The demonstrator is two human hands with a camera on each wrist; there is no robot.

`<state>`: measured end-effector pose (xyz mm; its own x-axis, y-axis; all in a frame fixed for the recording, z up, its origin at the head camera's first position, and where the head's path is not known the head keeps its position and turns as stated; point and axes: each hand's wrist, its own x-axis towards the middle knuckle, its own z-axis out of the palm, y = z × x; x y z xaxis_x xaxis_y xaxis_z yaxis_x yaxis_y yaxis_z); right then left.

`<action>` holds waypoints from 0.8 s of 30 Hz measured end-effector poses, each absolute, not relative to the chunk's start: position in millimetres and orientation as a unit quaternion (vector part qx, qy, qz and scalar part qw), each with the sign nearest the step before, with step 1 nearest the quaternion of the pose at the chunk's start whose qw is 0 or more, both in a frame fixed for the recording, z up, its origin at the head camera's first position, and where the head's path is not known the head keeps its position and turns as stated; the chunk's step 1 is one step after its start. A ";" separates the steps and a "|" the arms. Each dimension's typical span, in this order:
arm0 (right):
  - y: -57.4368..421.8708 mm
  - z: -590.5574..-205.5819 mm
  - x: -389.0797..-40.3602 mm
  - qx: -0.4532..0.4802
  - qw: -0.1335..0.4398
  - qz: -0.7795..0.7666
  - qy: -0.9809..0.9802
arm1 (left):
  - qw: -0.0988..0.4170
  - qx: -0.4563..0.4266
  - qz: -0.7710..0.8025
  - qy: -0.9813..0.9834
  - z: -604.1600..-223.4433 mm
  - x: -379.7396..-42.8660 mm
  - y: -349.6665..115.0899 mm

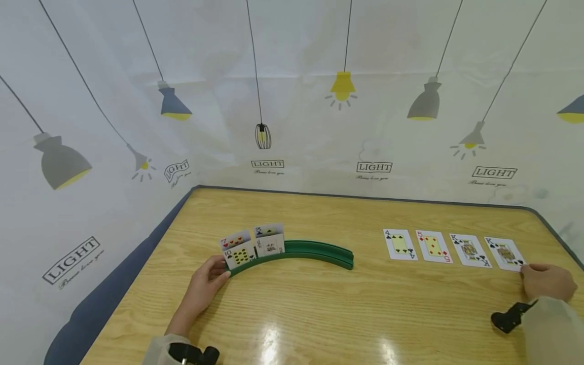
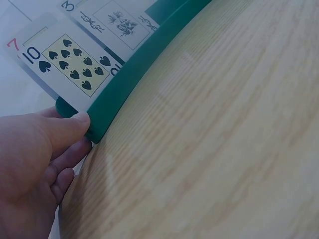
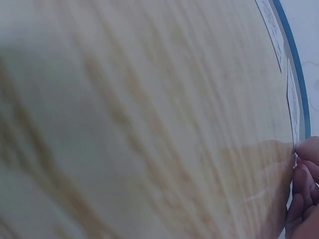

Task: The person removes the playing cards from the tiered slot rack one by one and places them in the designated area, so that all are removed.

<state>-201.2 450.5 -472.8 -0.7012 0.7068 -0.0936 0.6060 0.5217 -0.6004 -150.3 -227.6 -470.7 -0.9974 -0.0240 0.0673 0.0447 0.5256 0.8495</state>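
Observation:
At the table's left, my left hand [image 1: 207, 284] grips the near left end of a green curved card holder [image 1: 319, 248], with the thumb on its front face. In the holder stand a ten of spades [image 2: 75, 64], a joker [image 2: 119, 22], a seven of hearts [image 1: 235, 239] behind the ten and a black-suited card [image 1: 268, 230] behind the joker. Far to the right, my right hand [image 1: 547, 281] pinches the lower right corner of a king [image 1: 505, 253] lying face up on the table. The right wrist view shows its fingertips [image 3: 299, 148] at the card's edge.
Left of that king, another king [image 1: 470, 250], a five of diamonds [image 1: 433, 247] and a black four [image 1: 399, 245] lie face up in a row. A wooden table [image 1: 310, 314] with a dark edge borders a lamp-print wall covering [image 1: 310, 116] at the back and left.

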 end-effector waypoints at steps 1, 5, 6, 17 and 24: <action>449.8 -472.6 -200.5 -0.378 0.086 0.313 -0.867 | 0.035 -0.006 -0.486 -0.873 -470.7 -150.5 -227.5; 447.5 -472.9 -199.7 -0.388 0.110 0.331 -0.853 | 0.035 -0.008 -0.485 -0.874 -470.9 -151.3 -227.1; 447.4 -472.7 -199.9 -0.392 0.118 0.334 -0.849 | 0.035 -0.008 -0.484 -0.874 -471.0 -151.4 -227.1; 434.5 -453.0 -208.4 -0.328 0.211 0.394 -0.832 | 0.039 -0.008 -0.482 -0.875 -470.9 -150.7 -226.9; 405.2 -419.2 -223.2 -0.225 0.202 0.449 -0.841 | 0.038 -0.009 -0.487 -0.873 -471.7 -151.1 -226.4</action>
